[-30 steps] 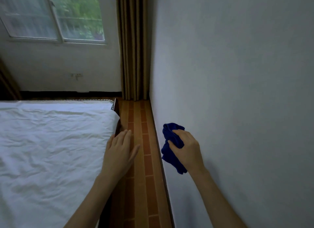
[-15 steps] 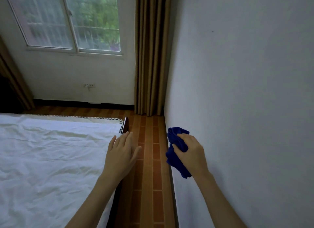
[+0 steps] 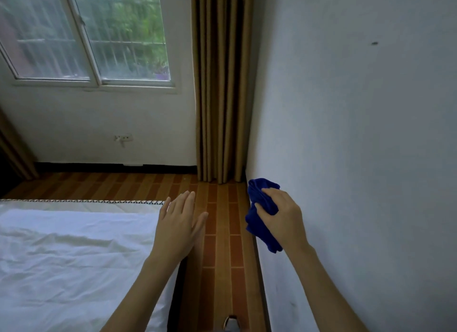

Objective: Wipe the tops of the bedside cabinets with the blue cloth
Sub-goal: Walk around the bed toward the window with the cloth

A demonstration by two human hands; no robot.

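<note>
The blue cloth [image 3: 259, 215] is bunched up in my right hand [image 3: 282, 218], held in the air close to the white wall on the right. My left hand [image 3: 179, 226] is flat with fingers together and slightly spread, hovering over the bed's corner and holding nothing. No bedside cabinet is in view.
A bed with a white sheet [image 3: 69, 260] fills the lower left. A narrow strip of brown tiled floor [image 3: 222, 257] runs between bed and white wall [image 3: 358, 158]. Tan curtains [image 3: 222, 84] hang in the corner beside a window [image 3: 86, 32]. A shoe tip [image 3: 231, 323] shows at the bottom.
The view has moved forward along the bed and tilted up, so more window and far floor show. Both hands keep their pose; the cloth stays in my right hand.
</note>
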